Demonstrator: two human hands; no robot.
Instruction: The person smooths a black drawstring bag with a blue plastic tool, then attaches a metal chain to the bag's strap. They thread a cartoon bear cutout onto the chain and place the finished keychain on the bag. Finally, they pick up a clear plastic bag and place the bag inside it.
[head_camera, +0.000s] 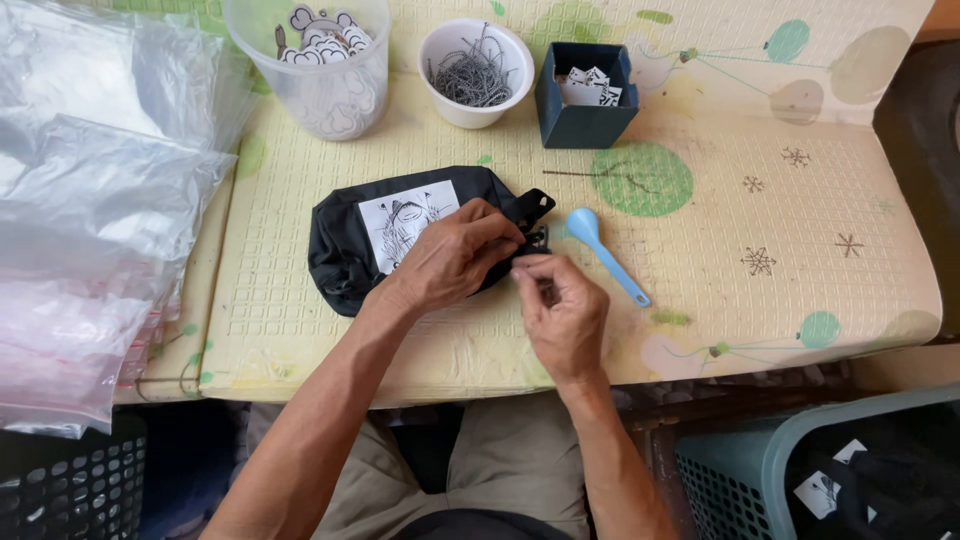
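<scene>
Foam matting (700, 230), pale yellow and embossed with squares, covers the table under your hands. Stacked clear plastic bags (90, 200) lie at nine o'clock. Centre sits the small black fabric pouch (345, 250) with a white printed patch; your left hand (450, 255) rests curled on its right end, fingers pinched at the zipper. Your right hand (560, 310), at five o'clock of the pouch, pinches something too small to tell. The light-blue plastic spoon (605, 250) lies at three o'clock.
</scene>
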